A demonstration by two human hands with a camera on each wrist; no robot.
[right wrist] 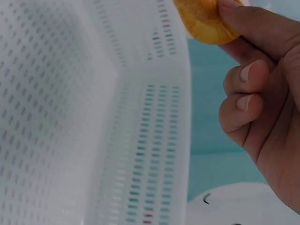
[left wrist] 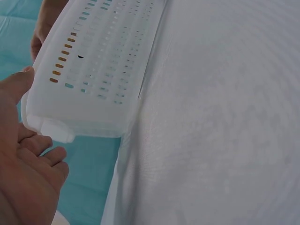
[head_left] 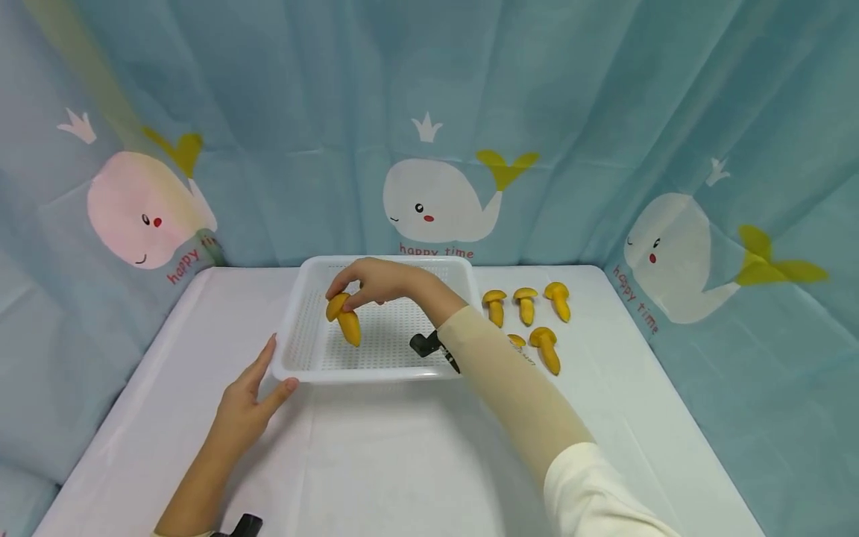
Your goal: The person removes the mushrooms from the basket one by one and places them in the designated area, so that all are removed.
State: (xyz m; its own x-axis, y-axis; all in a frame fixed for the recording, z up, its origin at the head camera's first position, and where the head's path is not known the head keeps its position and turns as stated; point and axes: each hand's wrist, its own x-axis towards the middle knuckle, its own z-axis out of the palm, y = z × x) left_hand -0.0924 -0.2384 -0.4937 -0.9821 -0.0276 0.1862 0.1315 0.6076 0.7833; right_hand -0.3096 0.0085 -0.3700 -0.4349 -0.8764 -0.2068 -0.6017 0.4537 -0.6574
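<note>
A yellow mushroom with a rounded cap and thick stem is pinched at its cap between the thumb and fingers of my right hand. The mushroom overlaps the inside of the white perforated basket in the head view, and its cap shows above the rim in the right wrist view. My left hand holds the basket's near left corner, thumb at the front rim and fingers round the left side. In the left wrist view, the left fingers curl beside the corner.
Several more yellow mushrooms lie on the white table to the right of the basket, one partly hidden by the right sleeve. A blue curtain with whale prints hangs behind the table and along both sides.
</note>
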